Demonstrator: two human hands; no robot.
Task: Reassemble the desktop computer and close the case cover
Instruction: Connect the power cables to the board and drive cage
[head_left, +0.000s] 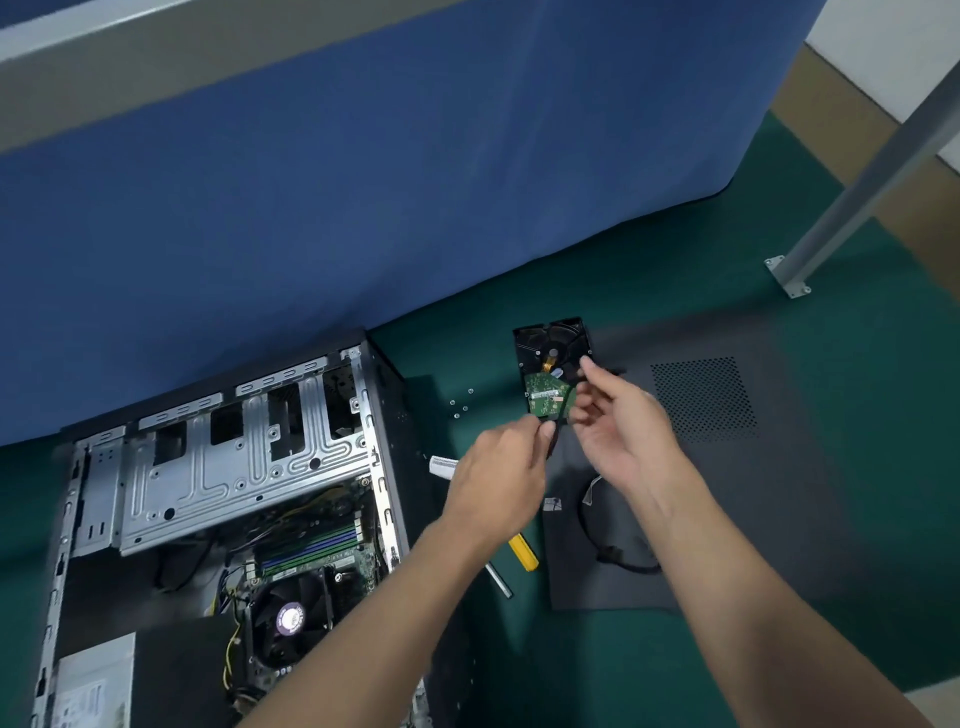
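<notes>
Left hand (497, 483), right hand (621, 423) on one hard drive (551, 358); four screws (456, 415).

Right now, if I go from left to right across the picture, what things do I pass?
You pass the computer case → loose screws → hard drive → case cover → grey metal leg.

The grey computer case (208, 467) is bare stamped metal, dully shiny. The black hard drive (550, 343) has a smooth, faintly glossy casing. The flat black side panel (779, 493) is matt; the green desk cover (883, 519) looks felt-like.
</notes>
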